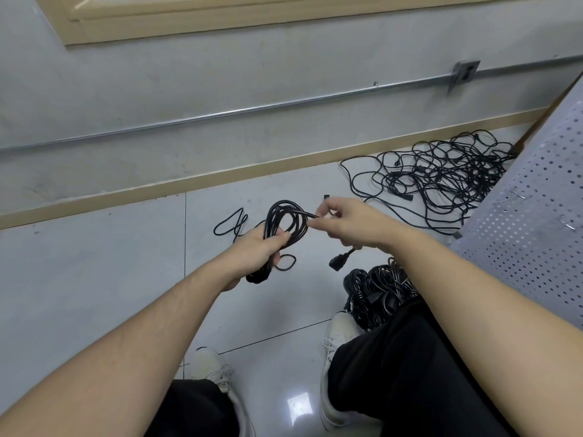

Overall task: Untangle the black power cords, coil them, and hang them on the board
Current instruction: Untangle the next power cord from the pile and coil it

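The left hand (258, 247) is gripping a coiled black cord (285, 223) with fingers curled round the bunched loops, while the right hand (344, 223), at its three o'clock, is pinching the cord's free end (310, 215), a plug (339, 262) dangling below. To finish neatly, that end should probably be wrapping snugly round the coil's waist while the loops are kept even. The tangled cords (441, 181) are lying at one o'clock by the pegboard (536, 216), finished bundles (375, 288) at five o'clock; I'm seeing no readable writing.
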